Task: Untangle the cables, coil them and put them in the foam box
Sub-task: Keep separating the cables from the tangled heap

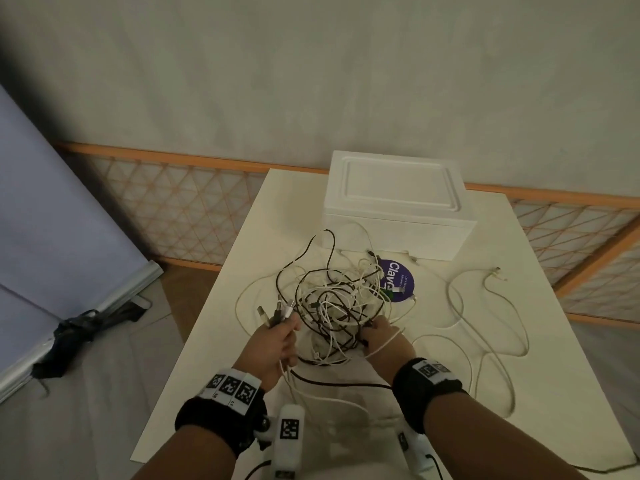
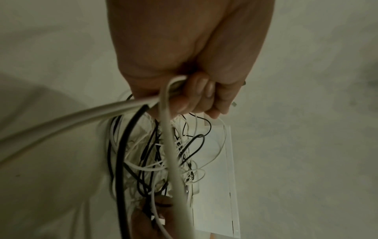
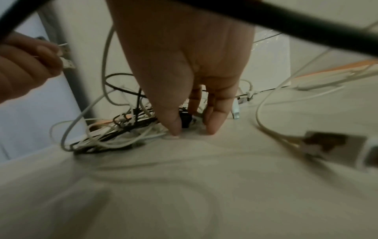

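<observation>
While the left hand (image 1: pixel 273 344) clutches a bunch of cable plugs (image 1: pixel 273 315), the right hand (image 1: pixel 384 337) pinches into the tangled cables (image 1: pixel 332 303) on the white table (image 1: pixel 450 427). Beyond them a purple sticker (image 1: pixel 398 280) reads "Clavo"; the foam box (image 1: pixel 398 206) stands lidded behind.

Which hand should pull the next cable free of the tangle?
Probably the right hand: its fingertips are already in the tangle. The left hand is full, gripping several plugs.

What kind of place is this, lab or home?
Likely a makeshift indoor recording spot, not a proper lab: plain plaster wall, orange lattice screen along it, one white table, folded backdrop on the floor.
</observation>
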Tool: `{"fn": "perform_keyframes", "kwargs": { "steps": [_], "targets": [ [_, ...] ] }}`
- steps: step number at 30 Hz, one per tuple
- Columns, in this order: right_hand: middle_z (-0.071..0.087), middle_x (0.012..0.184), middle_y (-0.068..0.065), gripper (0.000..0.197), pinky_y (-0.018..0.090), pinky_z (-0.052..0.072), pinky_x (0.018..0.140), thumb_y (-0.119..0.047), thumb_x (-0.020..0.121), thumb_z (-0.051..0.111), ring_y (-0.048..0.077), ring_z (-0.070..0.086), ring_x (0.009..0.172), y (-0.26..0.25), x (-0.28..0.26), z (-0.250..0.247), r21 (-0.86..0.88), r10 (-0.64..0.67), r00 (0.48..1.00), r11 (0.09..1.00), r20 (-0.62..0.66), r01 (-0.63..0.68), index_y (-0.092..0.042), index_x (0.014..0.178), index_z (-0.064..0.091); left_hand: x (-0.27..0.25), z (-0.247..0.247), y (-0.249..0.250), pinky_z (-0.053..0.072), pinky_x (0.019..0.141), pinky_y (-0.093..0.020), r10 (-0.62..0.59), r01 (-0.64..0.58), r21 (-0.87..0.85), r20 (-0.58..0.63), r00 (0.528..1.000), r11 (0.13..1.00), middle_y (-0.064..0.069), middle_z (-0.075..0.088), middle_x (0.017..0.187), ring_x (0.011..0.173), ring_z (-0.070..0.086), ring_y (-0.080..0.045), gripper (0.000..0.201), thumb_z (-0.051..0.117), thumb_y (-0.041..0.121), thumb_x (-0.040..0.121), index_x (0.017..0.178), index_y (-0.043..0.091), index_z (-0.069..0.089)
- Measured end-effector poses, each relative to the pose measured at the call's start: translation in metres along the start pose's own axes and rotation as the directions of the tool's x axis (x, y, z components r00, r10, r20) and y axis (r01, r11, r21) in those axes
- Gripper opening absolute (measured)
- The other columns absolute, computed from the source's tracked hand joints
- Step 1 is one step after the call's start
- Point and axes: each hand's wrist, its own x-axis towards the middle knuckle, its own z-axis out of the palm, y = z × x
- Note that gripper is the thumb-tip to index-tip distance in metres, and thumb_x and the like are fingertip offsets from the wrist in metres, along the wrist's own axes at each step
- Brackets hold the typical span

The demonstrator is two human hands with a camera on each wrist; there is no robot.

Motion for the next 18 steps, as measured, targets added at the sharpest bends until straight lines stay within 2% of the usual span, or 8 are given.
{"fn": "perform_keyframes", "kwargs": {
  "steps": [3,4,6,7,9,13,15,18],
  "targets": [
    [0.060,0.101,0.012,0.022,0.028,0.050,0.069,-0.015,0.092,0.049,0.027,0.062,0.087,-0.005,0.005,-0.027,0.278,0.000,0.997,0.960,0.082,-0.023,-0.008,0.106,0.064,0.000,-0.003,0.001,0.024,0.042,-0.022,0.000,0.000,-0.048,-0.007,1.000,0.999,0.006,0.027,0.044,0.036,0.022,-0.007,0.026,0.051,0.024,0.098,0.075,0.010,0.053],
    [0.062,0.092,0.010,0.018,0.026,0.052,0.062,-0.011,0.092,0.051,0.022,0.062,0.078,-0.008,0.006,-0.046,0.523,-0.003,0.994,0.851,0.105,-0.053,-0.005,0.103,0.064,-0.001,-0.005,0.002,0.025,0.041,-0.022,0.001,-0.002,-0.066,-0.012,1.000,0.998,0.006,0.027,0.043,0.036,0.023,-0.007,0.026,0.052,0.024,0.097,0.075,0.010,0.053],
    [0.064,0.079,0.005,0.011,0.025,0.054,0.056,-0.003,0.091,0.054,0.016,0.060,0.068,-0.015,-0.001,-0.099,0.905,0.047,0.999,0.425,0.004,-0.024,-0.005,0.097,0.063,-0.002,-0.011,0.004,0.026,0.040,-0.022,0.000,-0.003,-0.100,-0.027,1.000,0.995,0.006,0.027,0.044,0.036,0.023,-0.007,0.026,0.053,0.024,0.096,0.074,0.011,0.053],
    [0.066,0.074,0.004,0.009,0.027,0.055,0.057,0.000,0.090,0.055,0.016,0.061,0.065,-0.016,-0.007,-0.132,0.961,0.096,0.988,0.261,-0.124,0.096,-0.005,0.092,0.062,-0.002,-0.015,0.005,0.027,0.039,-0.021,-0.002,-0.002,-0.114,-0.041,0.999,0.993,0.006,0.026,0.044,0.035,0.023,-0.007,0.026,0.054,0.023,0.096,0.073,0.012,0.052],
    [0.067,0.067,0.003,0.009,0.030,0.057,0.062,0.000,0.088,0.058,0.018,0.063,0.062,-0.015,-0.021,-0.193,0.933,0.184,0.915,0.106,-0.359,0.344,-0.007,0.084,0.061,-0.001,-0.019,0.004,0.027,0.038,-0.021,-0.008,-0.002,-0.138,-0.075,0.997,0.990,0.006,0.026,0.043,0.034,0.023,-0.007,0.027,0.053,0.022,0.097,0.072,0.012,0.050],
    [0.063,0.075,0.007,0.008,0.037,0.058,0.071,-0.016,0.079,0.066,0.021,0.063,0.068,-0.008,-0.050,-0.269,0.763,0.245,0.728,0.084,-0.640,0.641,-0.013,0.085,0.061,0.001,-0.023,-0.001,0.027,0.039,-0.020,-0.029,0.015,-0.125,-0.113,0.993,0.992,0.005,0.028,0.046,0.034,0.023,-0.008,0.027,0.054,0.023,0.096,0.072,0.012,0.052],
    [0.059,0.077,0.007,0.010,0.036,0.055,0.068,-0.003,0.083,0.058,0.020,0.060,0.067,-0.002,-0.053,-0.278,0.680,0.266,0.644,0.067,-0.718,0.730,-0.012,0.087,0.059,0.002,-0.024,-0.002,0.028,0.039,-0.020,-0.039,0.025,-0.123,-0.112,0.993,0.992,0.004,0.032,0.048,0.034,0.024,-0.008,0.027,0.053,0.023,0.097,0.072,0.011,0.053],
    [0.060,0.076,0.004,0.017,0.040,0.052,0.071,-0.006,0.080,0.055,0.023,0.059,0.071,0.003,-0.029,-0.255,0.729,0.266,0.679,0.233,-0.684,0.643,-0.022,0.078,0.060,0.002,-0.026,-0.002,0.029,0.038,-0.020,-0.040,0.026,-0.136,-0.104,0.994,0.990,0.003,0.035,0.050,0.034,0.025,-0.008,0.027,0.053,0.023,0.097,0.073,0.011,0.054]
  ]
}}
